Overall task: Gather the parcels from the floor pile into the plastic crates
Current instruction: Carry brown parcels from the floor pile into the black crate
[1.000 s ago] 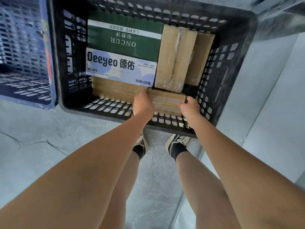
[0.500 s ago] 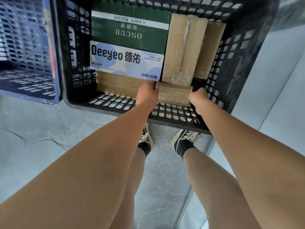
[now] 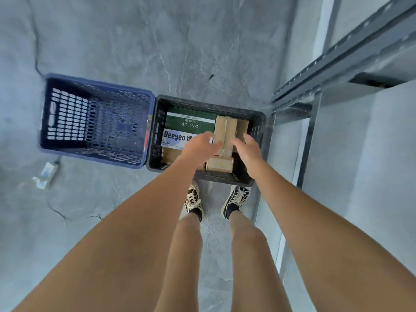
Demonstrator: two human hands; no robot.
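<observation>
The head view shows the black crate [image 3: 258,152] on the floor nearly full: a green box [image 3: 191,123] and a tall brown parcel [image 3: 225,134] at its far side, a white box [image 3: 174,139] beside them, and a small brown parcel [image 3: 219,164] by its near edge. The blue crate [image 3: 96,122] touching its left side holds nothing, and no floor pile shows, so I cannot tell how many parcels are left. The left hand [image 3: 199,146] and right hand [image 3: 247,148] hang over the black crate with loose fingers, holding nothing.

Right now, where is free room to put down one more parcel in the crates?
The blue plastic crate shows only bare mesh bottom. The black plastic crate is crowded: green box, white Deeyeo box and brown cardboard parcels cover most of it. Both open hands, left and right, hover above.
</observation>
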